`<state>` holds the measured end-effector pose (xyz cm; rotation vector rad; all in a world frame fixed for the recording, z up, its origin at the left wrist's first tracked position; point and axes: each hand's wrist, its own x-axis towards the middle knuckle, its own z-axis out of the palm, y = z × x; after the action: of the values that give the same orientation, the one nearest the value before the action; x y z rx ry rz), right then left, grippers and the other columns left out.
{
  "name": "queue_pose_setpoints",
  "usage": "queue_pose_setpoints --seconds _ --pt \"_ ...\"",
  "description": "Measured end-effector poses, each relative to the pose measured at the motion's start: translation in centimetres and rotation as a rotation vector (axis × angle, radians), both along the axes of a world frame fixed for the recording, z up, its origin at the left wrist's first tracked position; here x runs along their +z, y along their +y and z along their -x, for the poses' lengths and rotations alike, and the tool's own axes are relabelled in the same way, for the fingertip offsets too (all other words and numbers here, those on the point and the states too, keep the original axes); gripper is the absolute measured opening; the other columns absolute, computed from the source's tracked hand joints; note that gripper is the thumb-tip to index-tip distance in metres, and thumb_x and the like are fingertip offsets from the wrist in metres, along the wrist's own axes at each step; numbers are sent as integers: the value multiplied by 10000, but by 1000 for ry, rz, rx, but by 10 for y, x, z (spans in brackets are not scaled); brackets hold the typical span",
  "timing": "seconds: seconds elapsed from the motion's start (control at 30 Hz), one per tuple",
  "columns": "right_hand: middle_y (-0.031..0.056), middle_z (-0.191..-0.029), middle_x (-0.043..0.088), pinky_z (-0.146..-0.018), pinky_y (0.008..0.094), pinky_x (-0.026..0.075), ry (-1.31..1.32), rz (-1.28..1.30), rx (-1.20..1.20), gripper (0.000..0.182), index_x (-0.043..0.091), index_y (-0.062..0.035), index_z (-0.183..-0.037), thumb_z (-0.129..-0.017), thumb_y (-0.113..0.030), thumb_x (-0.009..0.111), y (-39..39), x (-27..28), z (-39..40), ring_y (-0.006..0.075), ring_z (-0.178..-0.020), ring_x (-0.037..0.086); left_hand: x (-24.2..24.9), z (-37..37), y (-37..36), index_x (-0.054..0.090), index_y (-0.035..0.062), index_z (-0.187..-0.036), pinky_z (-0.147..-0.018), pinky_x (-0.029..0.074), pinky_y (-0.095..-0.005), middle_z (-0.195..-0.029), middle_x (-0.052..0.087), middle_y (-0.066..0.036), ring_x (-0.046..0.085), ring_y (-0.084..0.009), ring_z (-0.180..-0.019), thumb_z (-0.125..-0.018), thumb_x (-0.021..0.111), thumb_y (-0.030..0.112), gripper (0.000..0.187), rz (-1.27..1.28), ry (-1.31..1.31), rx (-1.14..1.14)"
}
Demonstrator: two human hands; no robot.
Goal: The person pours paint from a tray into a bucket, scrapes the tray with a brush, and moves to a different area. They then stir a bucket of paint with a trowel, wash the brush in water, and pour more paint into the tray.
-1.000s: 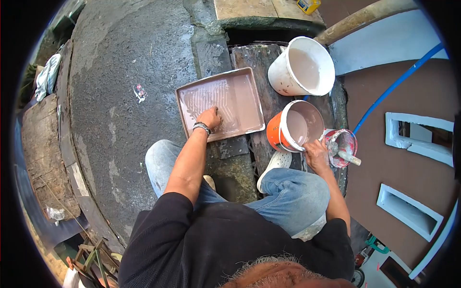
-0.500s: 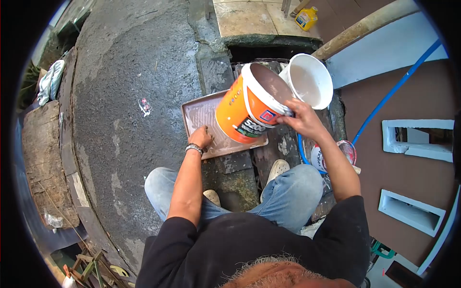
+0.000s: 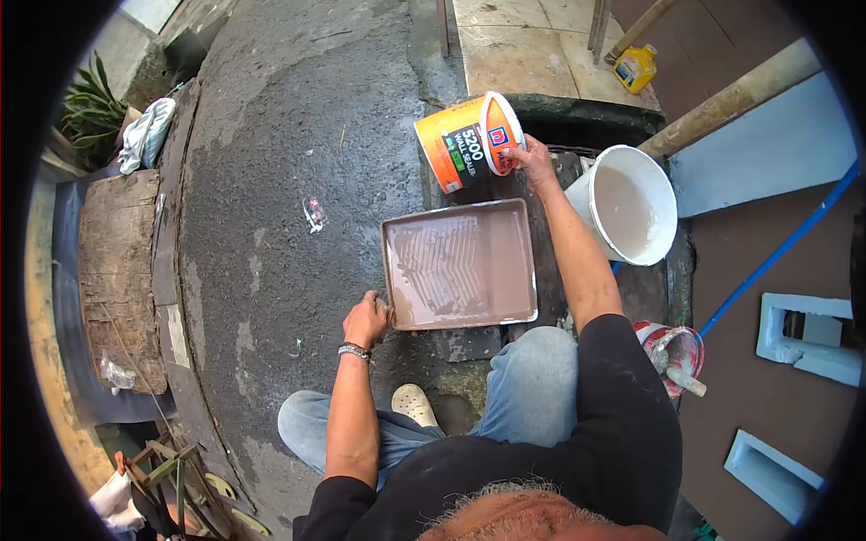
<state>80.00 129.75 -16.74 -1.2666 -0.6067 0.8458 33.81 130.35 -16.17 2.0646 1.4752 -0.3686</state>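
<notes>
Right hand (image 3: 530, 160) clamps the orange bucket (image 3: 462, 142) rim, now tipped at upper centre, beyond the tray; left hand (image 3: 365, 320) grips the paint tray (image 3: 458, 264) corner, as before.

Open concrete (image 3: 271, 162) left of the paint tray (image 3: 460, 266), passable there. Blocked on the right by the white bucket (image 3: 627, 203) and small paint pot (image 3: 672, 352); beyond, by the orange paint bucket (image 3: 465, 140) held tilted.

The right hand (image 3: 532, 160) grips the rim of an orange paint bucket (image 3: 462, 142) tipped on its side beyond the paint tray (image 3: 458, 263). The left hand (image 3: 365, 318) holds the tray's near left corner. A white bucket (image 3: 627, 207), seemingly holding pale paint, stands just right.
</notes>
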Motion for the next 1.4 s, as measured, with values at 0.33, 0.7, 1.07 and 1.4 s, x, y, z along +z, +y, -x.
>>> queue_pose_setpoints --seconds 0.33,0.7,1.07,1.4 --pt "121 -1064 700 -804 446 579 355 -50 -212 378 611 -28 -1153 -808 -175 652 41 -59 -41 241 -926 699 25 10 -10 536 105 -1314 -915 494 -483 -1121 678 -235 636 -404 -1067 -907 563 340 471 22 -4 -4" --pt "216 -1508 380 -940 785 383 732 -453 -117 656 345 -90 -1477 -894 -383 412 18 47 -54 501 -1345 404 15 -18 7 538 76 -1303 -924 488 -493 -1119 669 -262 628 -419 -1078 -898 569 337 483 51 -48 -67" --pt "129 -1207 647 -870 497 562 202 -278 -103 508 483 -51 -1341 -924 -316 602 -37 157 -23 271 -1051 673 -5 -115 37 569 0 -1212 -906 493 -483 -1085 655 -311 623 -446 -1069 -903 574 360 474 21 -291 -179" --pt "133 -910 666 -935 401 476 -1099 438 117 337 646 -9 -1067 -808 -202 742 -307 295 105 303 -908 648 -77 -205 24 577 -56 -1219 -905 491 -438 -1129 666 -290 647 -408 -1077 -900 601 375 536 89 -607 55"
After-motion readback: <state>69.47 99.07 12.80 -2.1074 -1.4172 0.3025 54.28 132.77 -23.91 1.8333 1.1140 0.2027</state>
